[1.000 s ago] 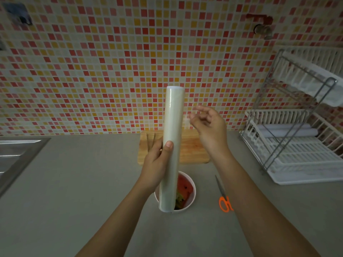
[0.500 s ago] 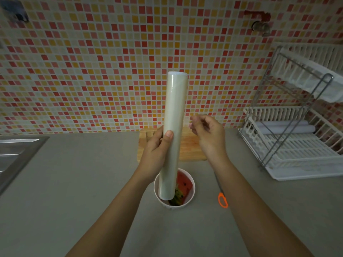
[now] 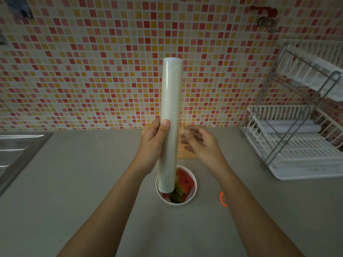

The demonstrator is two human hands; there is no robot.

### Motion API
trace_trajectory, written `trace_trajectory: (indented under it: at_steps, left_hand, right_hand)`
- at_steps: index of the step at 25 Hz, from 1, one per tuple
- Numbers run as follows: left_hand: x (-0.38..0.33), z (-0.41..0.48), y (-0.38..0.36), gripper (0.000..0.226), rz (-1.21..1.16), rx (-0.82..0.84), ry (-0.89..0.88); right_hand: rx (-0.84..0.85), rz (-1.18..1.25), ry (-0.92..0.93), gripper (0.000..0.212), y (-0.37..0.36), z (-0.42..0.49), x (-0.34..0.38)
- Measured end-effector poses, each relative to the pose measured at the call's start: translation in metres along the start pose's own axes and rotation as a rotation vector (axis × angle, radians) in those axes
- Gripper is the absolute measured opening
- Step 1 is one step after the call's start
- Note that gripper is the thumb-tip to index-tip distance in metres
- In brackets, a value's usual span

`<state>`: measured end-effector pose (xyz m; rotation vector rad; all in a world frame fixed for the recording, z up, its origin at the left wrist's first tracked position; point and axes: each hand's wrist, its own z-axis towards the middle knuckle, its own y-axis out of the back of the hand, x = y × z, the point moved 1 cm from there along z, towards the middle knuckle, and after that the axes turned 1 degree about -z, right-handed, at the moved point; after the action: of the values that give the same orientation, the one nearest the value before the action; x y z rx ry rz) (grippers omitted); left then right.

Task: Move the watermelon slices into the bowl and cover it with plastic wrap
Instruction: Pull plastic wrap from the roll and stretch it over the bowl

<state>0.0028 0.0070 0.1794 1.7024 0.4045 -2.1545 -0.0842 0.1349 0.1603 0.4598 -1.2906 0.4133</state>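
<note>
A long pale roll of plastic wrap (image 3: pixel 170 101) stands almost upright in the middle of the view. My left hand (image 3: pixel 153 145) grips it around its lower half, thumb on the front. Below the roll's bottom end sits a white bowl (image 3: pixel 192 196) on the grey counter, with red and green watermelon slices (image 3: pixel 183 184) inside; the roll hides the bowl's left part. My right hand (image 3: pixel 201 143) hovers just right of the roll, blurred, its fingers loosely curled and holding nothing.
A wooden cutting board (image 3: pixel 185 153) lies behind the hands against the tiled wall. Orange-handled scissors (image 3: pixel 222 199) lie right of the bowl, partly under my right forearm. A white dish rack (image 3: pixel 297 145) fills the right side. A steel sink (image 3: pixel 16 151) is at the left.
The roll has stayed upright in my left hand. My right hand has dropped lower and moved slightly nearer the roll, its fingers shifting.
</note>
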Motion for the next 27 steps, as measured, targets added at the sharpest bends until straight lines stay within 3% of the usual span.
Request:
trace_trajectory:
  at_steps: [2, 5, 7, 9, 12, 16, 18, 23, 27]
  left_hand:
    - [-0.004, 0.002, 0.000, 0.021, -0.010, 0.009, -0.005]
    - [-0.007, 0.002, -0.002, 0.021, -0.010, 0.030, -0.007]
    - [-0.008, 0.003, -0.004, 0.021, -0.011, 0.027, -0.012]
    - [-0.009, 0.006, -0.003, 0.022, -0.025, 0.020, -0.004]
    - [-0.009, 0.009, -0.001, 0.026, -0.047, 0.018, -0.008]
    - [-0.007, 0.010, -0.002, 0.028, -0.080, 0.020, 0.008]
    - [-0.008, 0.011, 0.000, 0.027, -0.078, 0.000, 0.008]
    - [-0.005, 0.015, 0.000, 0.029, -0.056, -0.078, -0.012]
    - [0.002, 0.015, -0.005, 0.025, -0.013, -0.145, 0.027]
  right_hand:
    - [0.060, -0.051, 0.034, 0.005, -0.001, -0.004, -0.002]
    - [-0.066, -0.190, 0.096, 0.012, 0.003, 0.000, -0.007]
    - [-0.086, -0.068, 0.044, 0.006, 0.005, -0.002, -0.013]
    - [0.041, 0.049, -0.062, 0.009, 0.005, -0.009, -0.021]
    - [0.182, -0.044, -0.035, 0.005, 0.001, -0.020, -0.032]
    - [0.062, -0.010, -0.031, 0.014, 0.002, -0.021, -0.040]
    - [0.106, 0.081, -0.084, 0.010, -0.002, -0.028, -0.045]
    - [0.044, -0.074, -0.013, 0.022, -0.006, -0.043, -0.059]
    - [0.077, -0.037, -0.073, 0.022, -0.008, -0.049, -0.065]
